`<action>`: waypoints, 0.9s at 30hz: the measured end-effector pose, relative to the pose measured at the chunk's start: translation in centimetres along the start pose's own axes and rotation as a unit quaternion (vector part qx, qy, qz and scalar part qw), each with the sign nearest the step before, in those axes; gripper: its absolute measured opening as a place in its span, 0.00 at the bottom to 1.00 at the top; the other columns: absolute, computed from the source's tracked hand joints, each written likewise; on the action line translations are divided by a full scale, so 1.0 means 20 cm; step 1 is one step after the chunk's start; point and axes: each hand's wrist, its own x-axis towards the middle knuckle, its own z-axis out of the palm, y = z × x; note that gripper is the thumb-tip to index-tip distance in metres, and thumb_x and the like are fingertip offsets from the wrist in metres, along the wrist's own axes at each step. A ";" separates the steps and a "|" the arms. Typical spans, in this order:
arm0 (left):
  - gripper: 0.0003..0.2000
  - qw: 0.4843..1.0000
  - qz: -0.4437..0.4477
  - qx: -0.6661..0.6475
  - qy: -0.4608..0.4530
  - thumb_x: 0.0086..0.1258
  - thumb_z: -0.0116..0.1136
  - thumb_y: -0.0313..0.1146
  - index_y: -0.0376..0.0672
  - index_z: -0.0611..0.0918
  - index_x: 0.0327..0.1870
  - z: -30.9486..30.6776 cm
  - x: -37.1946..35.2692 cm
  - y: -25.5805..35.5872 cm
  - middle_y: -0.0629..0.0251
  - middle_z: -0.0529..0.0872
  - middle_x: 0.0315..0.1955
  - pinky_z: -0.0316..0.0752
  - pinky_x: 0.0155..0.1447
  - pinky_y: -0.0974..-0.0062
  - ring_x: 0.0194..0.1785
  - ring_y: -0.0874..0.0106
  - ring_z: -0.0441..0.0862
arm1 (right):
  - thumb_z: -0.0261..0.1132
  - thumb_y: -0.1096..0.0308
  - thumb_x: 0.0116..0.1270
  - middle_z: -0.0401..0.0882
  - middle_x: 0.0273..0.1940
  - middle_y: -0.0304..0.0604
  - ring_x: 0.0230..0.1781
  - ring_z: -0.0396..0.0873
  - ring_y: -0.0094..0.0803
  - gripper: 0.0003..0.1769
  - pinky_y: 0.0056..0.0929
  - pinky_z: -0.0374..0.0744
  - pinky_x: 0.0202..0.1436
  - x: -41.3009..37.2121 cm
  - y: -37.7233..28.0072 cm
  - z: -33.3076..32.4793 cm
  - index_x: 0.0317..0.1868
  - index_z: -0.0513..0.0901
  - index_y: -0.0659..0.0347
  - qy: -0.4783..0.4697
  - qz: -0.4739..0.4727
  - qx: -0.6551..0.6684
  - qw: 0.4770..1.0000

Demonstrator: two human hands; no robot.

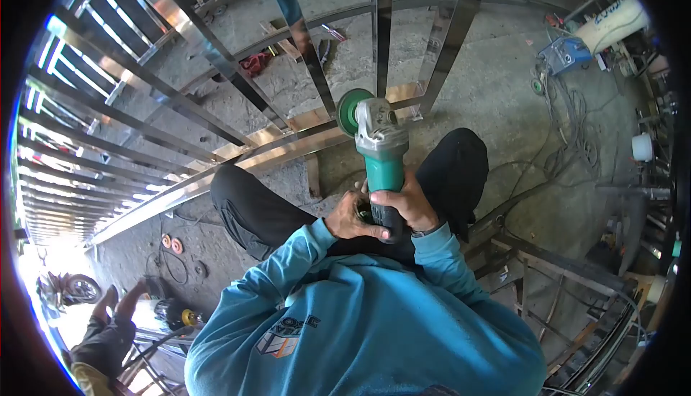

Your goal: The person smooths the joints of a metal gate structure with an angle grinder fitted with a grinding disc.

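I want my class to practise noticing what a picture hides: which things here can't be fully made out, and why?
All in the head view:
Right hand: some fingers hidden behind the grinder.
Other person: upper body cut off by the picture's dark rim.
Shirt print: too small and creased to read fully.
Motorbike: partly lost in glare.

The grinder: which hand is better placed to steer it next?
Probably the right hand: its thumb lies across the grinder, closer to the disc; the left hand sits by the rear end.

Daylight (61, 270) glares at the left beyond a stained grey concrete floor (497, 72).
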 end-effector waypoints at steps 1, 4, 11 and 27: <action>0.35 0.998 -0.022 0.055 -0.034 0.49 0.87 0.46 0.34 0.83 0.55 -0.02 0.03 0.05 0.63 0.88 0.39 0.79 0.54 0.69 0.45 0.69 0.85 | 0.76 0.67 0.57 0.85 0.42 0.42 0.42 0.83 0.26 0.24 0.30 0.82 0.47 0.00 0.00 -0.01 0.52 0.79 0.64 -0.003 0.005 -0.006 1.000; 0.30 0.989 0.061 0.126 -0.044 0.49 0.86 0.51 0.34 0.86 0.43 -0.07 0.10 0.14 0.59 0.86 0.26 0.79 0.41 0.67 0.33 0.64 0.85 | 0.77 0.65 0.54 0.85 0.40 0.46 0.41 0.84 0.32 0.28 0.34 0.83 0.46 -0.01 -0.01 -0.06 0.53 0.77 0.67 0.036 0.000 -0.165 0.986; 0.33 0.990 0.005 -0.102 0.099 0.68 0.70 0.57 0.31 0.85 0.56 -0.16 0.28 0.13 0.53 0.90 0.49 0.79 0.59 0.66 0.50 0.67 0.87 | 0.76 0.65 0.49 0.83 0.48 0.61 0.46 0.83 0.64 0.35 0.54 0.82 0.49 0.04 -0.33 -0.12 0.57 0.75 0.64 0.147 -0.022 -0.672 0.726; 0.54 0.894 -0.290 -0.313 0.134 0.55 0.64 0.78 0.28 0.76 0.64 0.00 0.61 -0.07 0.53 0.80 0.54 0.74 0.52 0.62 0.56 0.64 0.77 | 0.77 0.68 0.51 0.83 0.48 0.59 0.49 0.84 0.58 0.36 0.51 0.83 0.50 0.20 -0.25 -0.20 0.60 0.72 0.62 0.069 0.106 -0.860 0.495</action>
